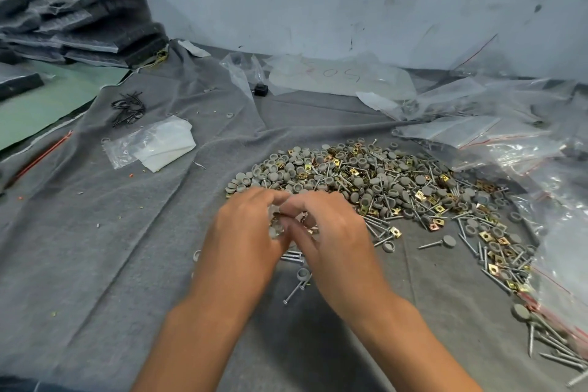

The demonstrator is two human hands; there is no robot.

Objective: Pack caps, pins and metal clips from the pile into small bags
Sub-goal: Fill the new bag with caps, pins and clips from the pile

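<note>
A wide pile (366, 175) of grey caps, silver pins and gold metal clips lies on the grey cloth (105, 232), trailing off to the right. At its near edge my left hand (245, 232) and my right hand (331, 232) meet, fingers curled. Between them they hold a small clear bag (280, 226) with caps and clips showing inside it. Much of the bag is hidden by my fingers. A few loose pins (294, 256) and a cap (302, 274) lie just under my hands.
Small clear bags (149, 146) lie at the left, larger red-striped plastic bags (509, 143) heaped at the right. Black ties (129, 106) and a small black block (260, 90) lie further back. Dark bagged stacks (79, 16) sit at far left against the wall.
</note>
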